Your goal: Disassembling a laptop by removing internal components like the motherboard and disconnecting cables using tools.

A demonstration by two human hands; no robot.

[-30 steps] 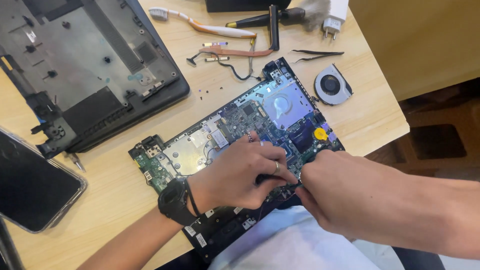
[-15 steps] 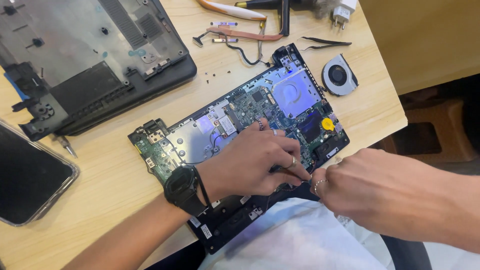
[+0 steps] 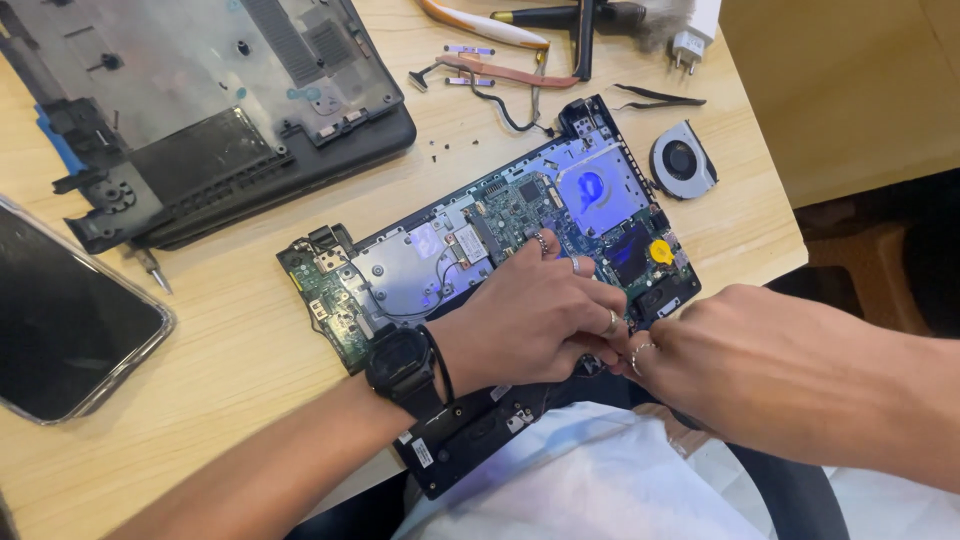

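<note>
My left hand (image 3: 535,320) lies spread on the green motherboard (image 3: 480,250) while my right hand (image 3: 720,345) pinches its near edge, the pinched part hidden, beside the cooling fan (image 3: 682,160).

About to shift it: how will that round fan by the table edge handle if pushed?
The fan looks thin, small and plastic, so probably light and quick to slide on the smooth table. It lies flat, so rolling seems unlikely, but it sits near the edge and could drop.
</note>
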